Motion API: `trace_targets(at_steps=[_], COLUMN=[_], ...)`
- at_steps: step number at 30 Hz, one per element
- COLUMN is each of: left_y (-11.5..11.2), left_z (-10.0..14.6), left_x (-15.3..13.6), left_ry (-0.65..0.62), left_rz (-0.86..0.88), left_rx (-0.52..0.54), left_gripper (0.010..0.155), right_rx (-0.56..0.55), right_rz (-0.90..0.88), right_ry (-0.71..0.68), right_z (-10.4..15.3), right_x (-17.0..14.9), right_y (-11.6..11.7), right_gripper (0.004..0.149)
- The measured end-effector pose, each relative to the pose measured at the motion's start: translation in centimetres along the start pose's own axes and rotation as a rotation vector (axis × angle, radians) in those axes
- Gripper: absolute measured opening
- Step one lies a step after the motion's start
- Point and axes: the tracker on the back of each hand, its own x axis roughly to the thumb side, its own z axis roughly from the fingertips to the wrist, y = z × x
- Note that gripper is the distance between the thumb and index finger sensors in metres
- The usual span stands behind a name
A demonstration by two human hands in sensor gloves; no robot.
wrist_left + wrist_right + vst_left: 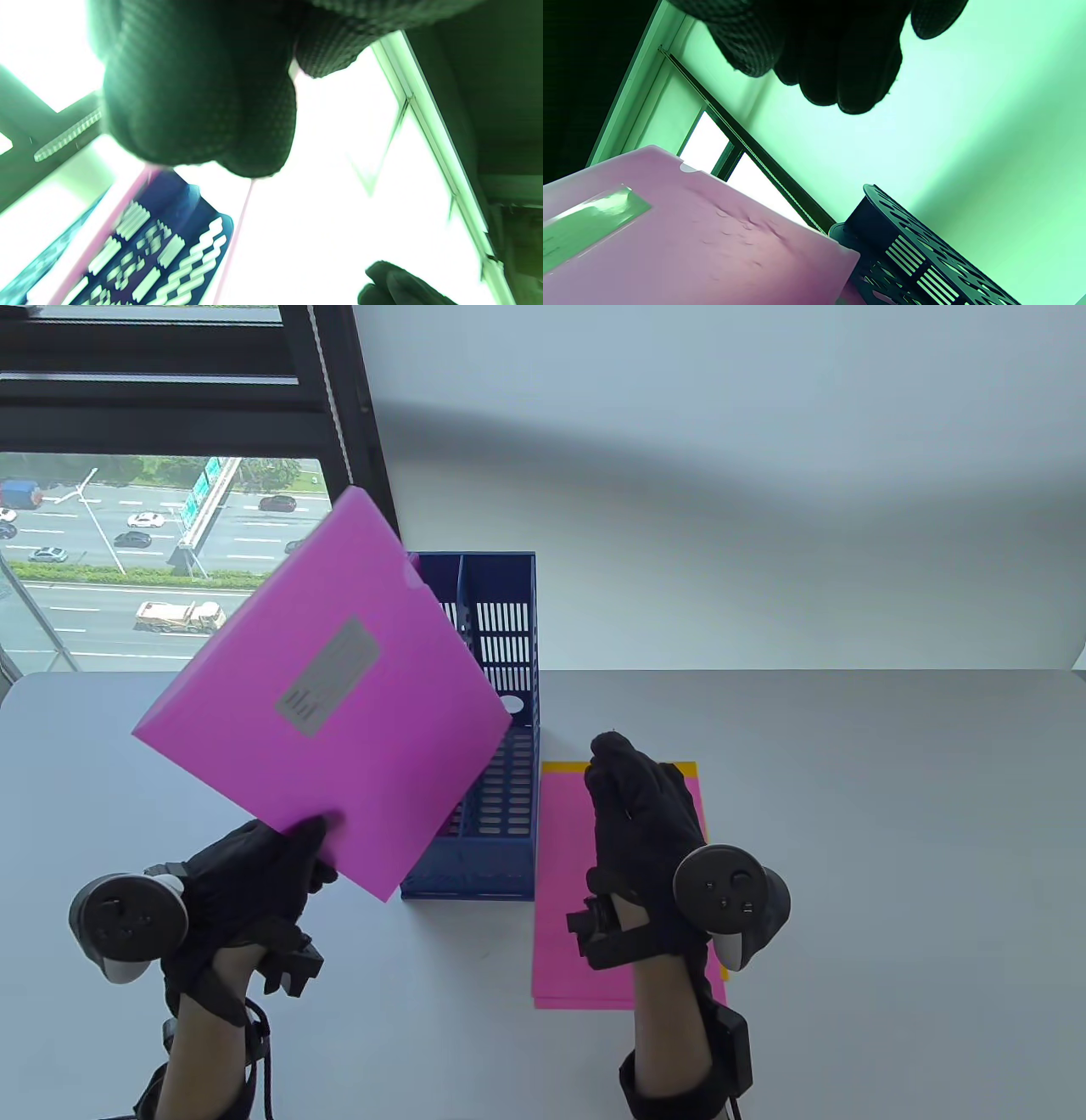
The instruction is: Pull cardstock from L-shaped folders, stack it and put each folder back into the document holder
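Left hand [246, 891] pinches the folder [322, 704]; right hand [645, 840] lies flat on cardstock [564, 899]. Tilt it upright, slot it into the holder [509, 645] at one o'clock.

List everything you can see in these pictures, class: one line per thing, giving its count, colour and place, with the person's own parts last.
folder: one, pink with a grey label, held tilted in the air at the left, in front of the holder.
document holder: one, blue, slotted, at the table's middle.
cardstock stack: one, pink sheets on top, a yellow edge at the far end, flat on the table right of the holder.
table: one, grey.
window: one, dark frame, far left.
left hand: one, black glove, pinches the folder's lower corner.
right hand: one, black glove, over the stack.
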Motion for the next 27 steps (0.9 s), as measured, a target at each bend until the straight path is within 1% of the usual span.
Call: trace_targets(at_steps=[3,6,9,11,13,16,17,22,27], left_y=[0.2,-0.3,-1.7,-3.0,-4.5,-6.1,-6.7,-8.4,-9.5], left_z=[0.4,0.5,0.4,0.5,0.5,0.8,0.9,1.1,1.4], left_x=[0.4,0.6,0.0,-1.1,-2.3,-3.6,-4.1,-5.1,-5.7], left_ry=[0.014,0.038,0.075,0.097,0.124,0.147,0.167,0.218,0.254], left_rz=[-0.069,-0.108,-0.179,-0.197,-0.179,-0.152,-0.148,-0.182,-0.311], left_rx=[0.107,0.136,0.128,0.114,0.085,0.078,0.054,-0.010,-0.078], left_gripper=[0.048,0.048,0.049,0.049,0.049,0.050,0.050,0.050,0.049], right_rx=[0.015,0.026,0.030,0.032,0.035,0.042,0.043,0.050,0.063], right_rz=[-0.003,-0.011,-0.009,-0.011,-0.016,-0.019,-0.019,-0.024,-0.006], right_ry=[0.001,0.003,0.002,0.001,0.000,-0.001,-0.001,-0.001,-0.006], right_z=[0.0,0.0,0.0,0.0,0.0,0.0,0.0,0.0,0.0], right_x=[-0.1,0.0,0.0,0.0,0.0,-0.1,-0.1,-0.1,0.0], right_y=[0.2,0.3,0.4,0.4,0.4,0.5,0.5,0.6,0.8], right_gripper=[0.044,0.044,0.043,0.043,0.042,0.042,0.042,0.041,0.041])
